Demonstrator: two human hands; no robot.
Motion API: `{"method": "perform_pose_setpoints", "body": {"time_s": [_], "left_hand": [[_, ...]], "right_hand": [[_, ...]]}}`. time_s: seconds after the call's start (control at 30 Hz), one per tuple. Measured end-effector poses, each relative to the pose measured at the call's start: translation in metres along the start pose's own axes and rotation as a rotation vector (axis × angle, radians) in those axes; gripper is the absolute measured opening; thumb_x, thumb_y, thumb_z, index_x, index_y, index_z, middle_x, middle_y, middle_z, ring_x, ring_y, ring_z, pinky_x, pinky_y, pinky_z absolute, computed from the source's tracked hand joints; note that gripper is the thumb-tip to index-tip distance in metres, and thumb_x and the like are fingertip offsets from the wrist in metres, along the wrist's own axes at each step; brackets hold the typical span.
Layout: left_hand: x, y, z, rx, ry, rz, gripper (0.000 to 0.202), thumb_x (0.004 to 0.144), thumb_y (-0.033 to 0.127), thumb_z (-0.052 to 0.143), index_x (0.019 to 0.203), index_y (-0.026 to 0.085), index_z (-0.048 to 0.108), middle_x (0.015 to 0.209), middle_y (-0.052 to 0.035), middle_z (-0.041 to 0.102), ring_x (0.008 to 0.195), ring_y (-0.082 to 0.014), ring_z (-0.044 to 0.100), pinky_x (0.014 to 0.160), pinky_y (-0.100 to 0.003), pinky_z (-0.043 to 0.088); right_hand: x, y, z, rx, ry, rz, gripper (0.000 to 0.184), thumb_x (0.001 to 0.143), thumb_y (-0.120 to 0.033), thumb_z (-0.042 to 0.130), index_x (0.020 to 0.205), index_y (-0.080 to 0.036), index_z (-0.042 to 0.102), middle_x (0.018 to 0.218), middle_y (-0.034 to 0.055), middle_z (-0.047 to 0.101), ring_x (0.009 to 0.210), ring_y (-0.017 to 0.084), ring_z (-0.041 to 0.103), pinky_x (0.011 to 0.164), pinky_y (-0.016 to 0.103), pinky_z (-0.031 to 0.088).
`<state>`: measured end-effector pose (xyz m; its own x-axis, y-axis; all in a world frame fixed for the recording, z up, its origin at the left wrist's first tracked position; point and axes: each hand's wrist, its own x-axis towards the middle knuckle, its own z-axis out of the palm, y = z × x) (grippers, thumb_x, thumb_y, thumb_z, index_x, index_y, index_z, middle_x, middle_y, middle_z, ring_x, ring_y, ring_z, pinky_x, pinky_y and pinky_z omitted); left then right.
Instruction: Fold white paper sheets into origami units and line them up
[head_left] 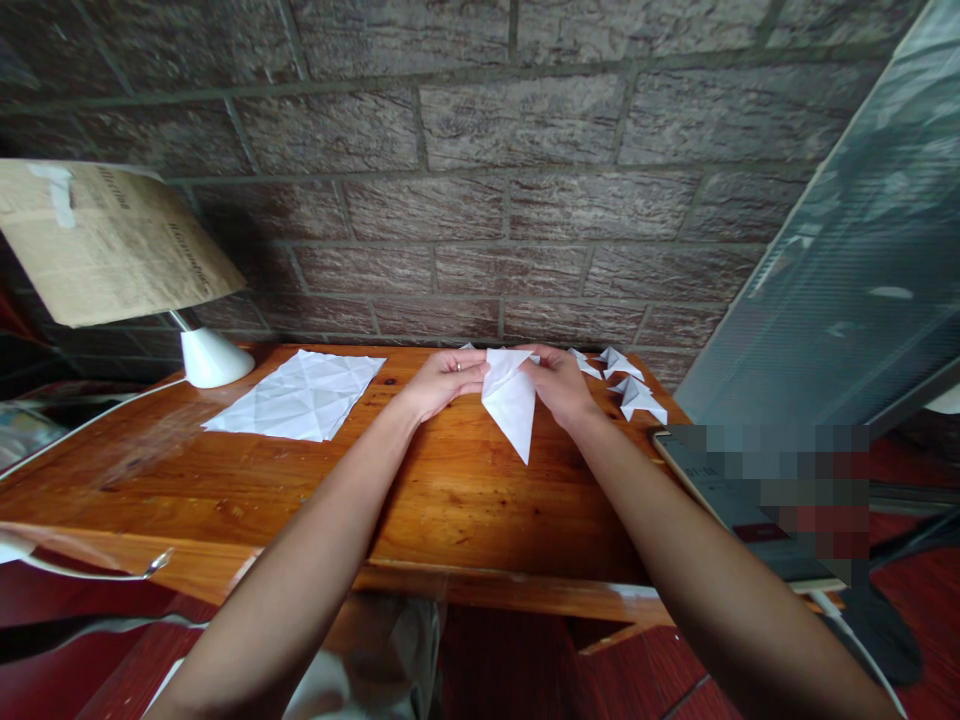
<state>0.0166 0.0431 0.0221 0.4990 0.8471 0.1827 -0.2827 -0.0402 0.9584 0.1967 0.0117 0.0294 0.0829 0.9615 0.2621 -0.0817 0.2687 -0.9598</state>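
Observation:
A white sheet of folded paper (512,405) is held up between both hands over the middle of the wooden table, its long point hanging down toward me. My left hand (448,383) pinches its upper left edge, and a ring shows on one finger. On the other side, my right hand (556,380) grips the upper right part, with some fingers hidden behind the paper. Several small folded paper pieces (639,397) lie beyond my right hand. Left of my left hand lies a stack of creased white paper sheets (300,395).
A lamp (214,357) with a brown paper shade stands at the table's left back. A tablet-like device (739,500), partly blurred out, lies at the right edge with a cable. The wooden table (465,520) meets a brick wall (465,200) behind.

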Motion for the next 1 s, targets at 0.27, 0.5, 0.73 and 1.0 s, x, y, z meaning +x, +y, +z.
{"method": "perform_pose_setpoints", "body": {"time_s": [0.27,0.5,0.73,1.0], "left_hand": [[0.0003,-0.0013,0.0019,0.058,0.027,0.012,0.048,0.068,0.050,0.080,0.093,0.010,0.074,0.085,-0.0127,0.076,0.077,-0.0207,0.072,0.078,-0.035,0.056],[0.0007,0.0010,0.0034,-0.014,0.102,-0.047,0.040,0.069,0.043,0.081,0.089,0.009,0.071,0.083,-0.0140,0.076,0.078,-0.0222,0.073,0.073,-0.032,0.057],[-0.0021,0.0027,0.0029,-0.088,0.065,-0.065,0.037,0.071,0.042,0.081,0.090,0.011,0.071,0.086,-0.0127,0.076,0.080,-0.0213,0.073,0.074,-0.032,0.058],[-0.0007,0.0003,0.0010,-0.111,0.022,0.013,0.036,0.069,0.039,0.083,0.090,0.013,0.071,0.091,-0.0114,0.076,0.085,-0.0214,0.072,0.078,-0.033,0.057]], "right_hand": [[0.0005,-0.0014,-0.0017,-0.001,-0.020,0.004,0.034,0.057,-0.040,0.079,0.081,-0.016,0.073,0.069,0.0010,0.070,0.056,0.013,0.056,0.055,0.026,0.043],[0.0010,-0.0007,-0.0015,-0.029,-0.050,-0.019,0.031,0.059,-0.036,0.075,0.082,-0.016,0.072,0.067,0.0001,0.069,0.055,0.011,0.054,0.054,0.024,0.040],[-0.0033,-0.0066,-0.0010,-0.086,-0.072,-0.058,0.025,0.062,-0.028,0.068,0.084,-0.017,0.072,0.077,0.0010,0.072,0.058,0.011,0.054,0.055,0.024,0.041],[-0.0047,-0.0042,0.0013,-0.083,-0.045,-0.026,0.028,0.063,-0.031,0.067,0.087,-0.019,0.072,0.072,-0.0001,0.070,0.055,0.013,0.054,0.053,0.025,0.040]]}}
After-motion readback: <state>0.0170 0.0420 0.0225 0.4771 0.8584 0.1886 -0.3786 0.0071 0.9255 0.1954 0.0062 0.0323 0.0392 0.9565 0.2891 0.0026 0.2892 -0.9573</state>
